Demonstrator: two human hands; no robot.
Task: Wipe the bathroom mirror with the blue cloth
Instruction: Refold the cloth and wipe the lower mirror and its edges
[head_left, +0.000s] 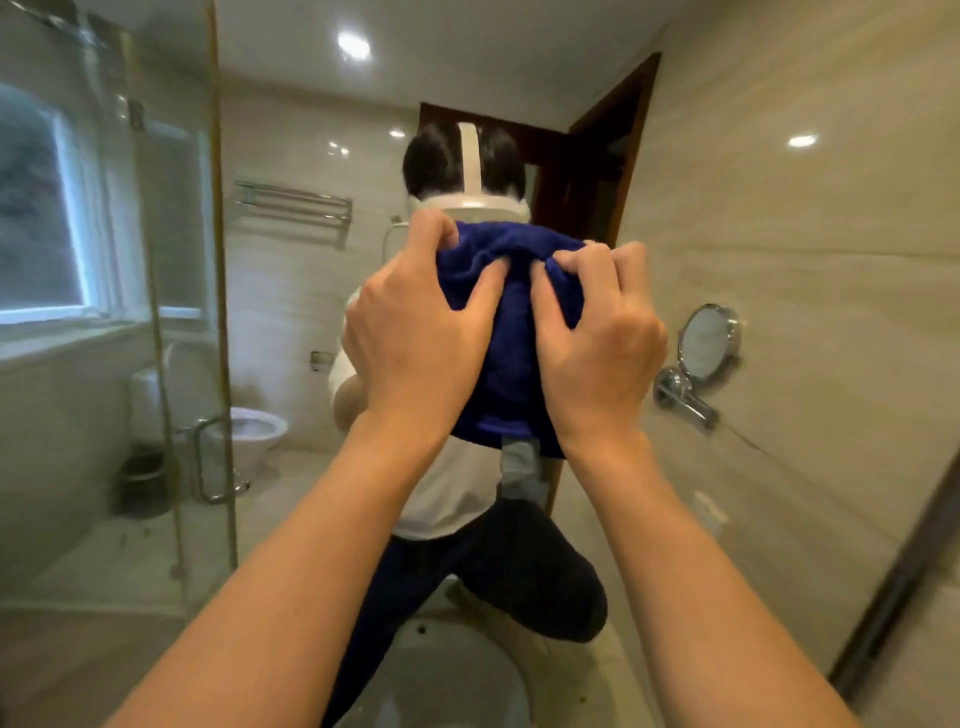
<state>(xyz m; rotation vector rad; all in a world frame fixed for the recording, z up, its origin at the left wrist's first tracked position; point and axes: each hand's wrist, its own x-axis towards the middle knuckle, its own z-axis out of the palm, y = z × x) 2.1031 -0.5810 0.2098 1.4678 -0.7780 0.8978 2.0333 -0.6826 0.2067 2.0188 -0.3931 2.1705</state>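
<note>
Cloth: blue cloth bunched flat against the bathroom mirror, centre of view.
Left hand: fingers curled, gripping the cloth's upper left.
Right hand: fingers curled, gripping its upper right.

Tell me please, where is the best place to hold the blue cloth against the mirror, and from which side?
Hold the blue cloth at its bunched top edge, coming from the front, as the left hand and right hand do now. The folds there give the fingers purchase; the lower part hangs flat.
</note>
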